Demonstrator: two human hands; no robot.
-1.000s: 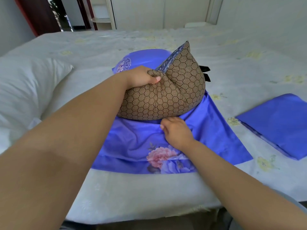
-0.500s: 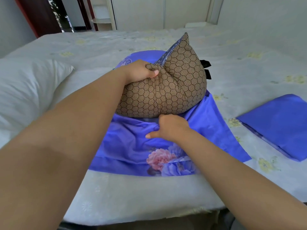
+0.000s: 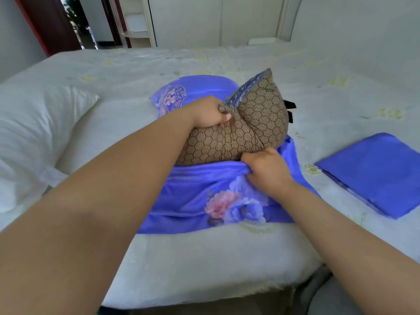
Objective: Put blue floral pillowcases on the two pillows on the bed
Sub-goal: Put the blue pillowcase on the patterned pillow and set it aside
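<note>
Plainly mid-stuffing near the bed's (image 3: 204, 258) front edge: left hand (image 3: 210, 112) clamped on the brown pillow's (image 3: 250, 133) bunched corner to steer it, right hand (image 3: 266, 171) pinching the blue floral pillowcase's (image 3: 193, 196) mouth open beneath.

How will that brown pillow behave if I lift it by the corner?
Probably saggy: the brown pillow dents where the left hand grips it. Likely loose-filled and shifting, since it slumps into a rounded heap. Seems weighty, though that is a guess.
</note>
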